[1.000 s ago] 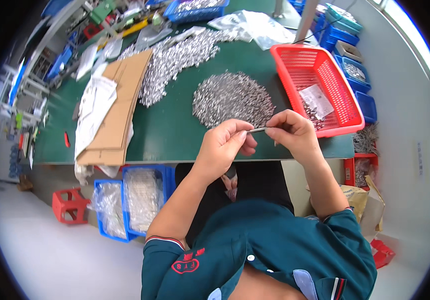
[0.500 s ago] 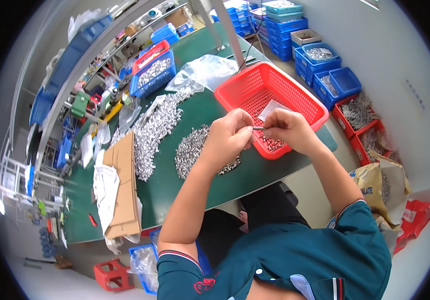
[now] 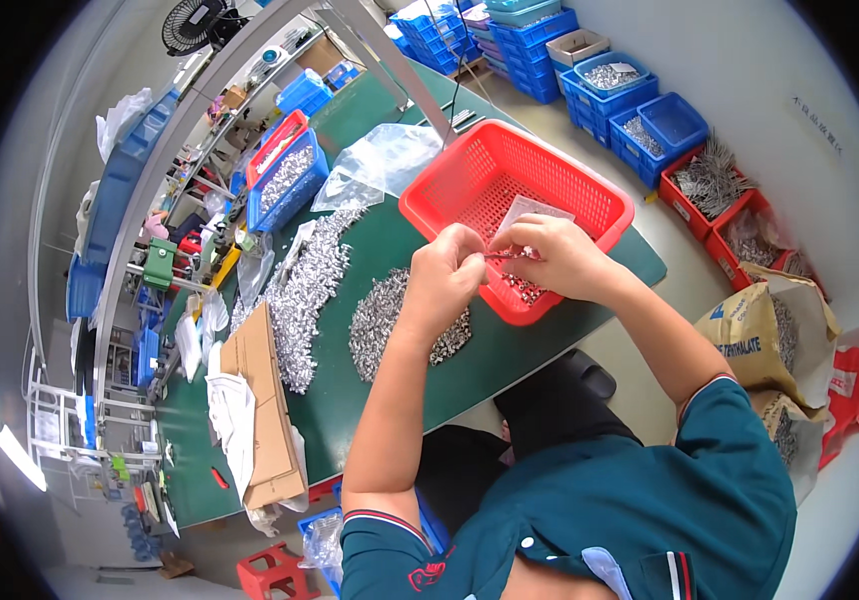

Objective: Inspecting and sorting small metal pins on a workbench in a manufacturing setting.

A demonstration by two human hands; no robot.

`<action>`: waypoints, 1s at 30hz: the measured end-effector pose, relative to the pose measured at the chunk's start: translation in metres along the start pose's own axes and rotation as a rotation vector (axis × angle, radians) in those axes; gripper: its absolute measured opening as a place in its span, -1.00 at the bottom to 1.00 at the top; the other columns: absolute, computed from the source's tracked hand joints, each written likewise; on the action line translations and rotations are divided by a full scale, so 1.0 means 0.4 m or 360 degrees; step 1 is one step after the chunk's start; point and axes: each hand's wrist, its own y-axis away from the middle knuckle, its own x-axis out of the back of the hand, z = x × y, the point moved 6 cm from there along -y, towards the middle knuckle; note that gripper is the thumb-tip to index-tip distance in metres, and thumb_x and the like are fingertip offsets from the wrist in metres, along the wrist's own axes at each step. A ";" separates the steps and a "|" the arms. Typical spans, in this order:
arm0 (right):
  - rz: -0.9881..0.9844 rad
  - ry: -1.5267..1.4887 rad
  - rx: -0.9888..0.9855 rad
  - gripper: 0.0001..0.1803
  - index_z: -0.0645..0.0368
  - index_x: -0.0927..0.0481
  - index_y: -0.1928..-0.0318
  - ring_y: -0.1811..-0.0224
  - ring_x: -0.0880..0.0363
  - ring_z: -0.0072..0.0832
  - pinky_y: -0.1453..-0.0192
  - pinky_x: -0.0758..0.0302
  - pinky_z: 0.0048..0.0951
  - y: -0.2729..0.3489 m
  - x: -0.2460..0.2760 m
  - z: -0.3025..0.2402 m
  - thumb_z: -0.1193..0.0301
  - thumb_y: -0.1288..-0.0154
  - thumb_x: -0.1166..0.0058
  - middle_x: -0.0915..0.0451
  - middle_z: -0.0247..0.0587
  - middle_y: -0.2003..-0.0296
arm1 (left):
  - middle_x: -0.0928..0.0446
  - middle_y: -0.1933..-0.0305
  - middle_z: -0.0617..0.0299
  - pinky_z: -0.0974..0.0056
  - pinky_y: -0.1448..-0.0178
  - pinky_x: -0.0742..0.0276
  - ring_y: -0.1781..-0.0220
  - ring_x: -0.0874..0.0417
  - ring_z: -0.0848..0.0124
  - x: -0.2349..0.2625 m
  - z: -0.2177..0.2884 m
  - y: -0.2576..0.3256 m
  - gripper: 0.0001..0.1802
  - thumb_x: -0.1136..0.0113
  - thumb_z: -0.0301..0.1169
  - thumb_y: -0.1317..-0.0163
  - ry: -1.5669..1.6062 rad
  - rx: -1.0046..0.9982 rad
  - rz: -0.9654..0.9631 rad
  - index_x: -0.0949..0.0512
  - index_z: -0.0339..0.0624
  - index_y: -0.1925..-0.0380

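Fingers (image 3: 522,233) above red basket rim (image 3: 572,168)

Two piles (image 3: 305,300) (image 3: 380,322) of shiny bits on one green tabletop (image 3: 326,420), one big red basket (image 3: 480,170), one fan (image 3: 190,27), one stool (image 3: 275,573).

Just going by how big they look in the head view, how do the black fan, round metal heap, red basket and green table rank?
Largest to smallest, as they look:
1. Green table
2. Red basket
3. Round metal heap, partly hidden
4. Black fan, which stands farther off
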 end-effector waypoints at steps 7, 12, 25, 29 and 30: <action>-0.0047 -0.0131 0.0061 -0.85 0.23 -0.59 0.32 0.27 -0.60 -0.24 0.16 -0.52 -0.32 -0.024 -0.004 -0.023 0.51 -0.06 -0.25 -0.62 -0.12 0.36 | -0.56 0.52 0.20 0.43 0.44 -0.49 0.55 -0.55 0.53 0.025 -0.018 0.035 -0.86 -0.04 -0.51 -0.20 0.0317 0.0121 0.0049 -0.50 -0.36 0.29; 0.0023 0.0055 0.0330 -0.89 0.22 -0.59 0.38 0.31 -0.57 -0.29 0.22 -0.52 -0.37 -0.039 -0.008 -0.125 0.54 -0.04 -0.24 -0.57 -0.18 0.41 | -0.59 0.47 0.20 0.43 0.36 -0.51 0.48 -0.58 0.54 0.052 -0.005 0.130 -0.84 -0.16 -0.46 -0.20 0.0219 0.0107 0.0122 -0.55 -0.35 0.28; -0.0206 -0.0153 0.0139 -0.80 0.19 -0.60 0.21 0.32 -0.57 -0.19 0.25 -0.53 -0.29 0.082 -0.306 -0.203 0.53 -0.10 -0.17 -0.54 -0.14 0.43 | -0.59 0.46 0.27 0.50 0.40 -0.47 0.50 -0.55 0.61 0.055 -0.294 0.574 -0.86 -0.15 -0.44 -0.29 0.0841 0.0516 0.0873 -0.56 -0.31 0.25; -0.0150 0.0124 0.0170 -0.78 0.14 -0.64 0.26 0.28 -0.56 -0.23 0.25 -0.54 -0.27 0.109 -0.395 -0.147 0.53 0.01 -0.24 -0.53 -0.23 0.38 | -0.57 0.46 0.26 0.50 0.40 -0.44 0.50 -0.54 0.58 -0.005 -0.351 0.654 -0.86 -0.11 -0.42 -0.32 0.0937 0.0659 0.0956 -0.54 -0.27 0.23; -0.0166 0.0131 0.0179 -0.78 0.14 -0.64 0.26 0.28 -0.56 -0.23 0.25 -0.54 -0.27 0.113 -0.409 -0.143 0.53 0.01 -0.24 -0.53 -0.23 0.38 | -0.58 0.46 0.26 0.50 0.40 -0.44 0.50 -0.54 0.58 -0.020 -0.362 0.666 -0.86 -0.11 -0.42 -0.32 0.0962 0.0667 0.0963 -0.54 -0.28 0.23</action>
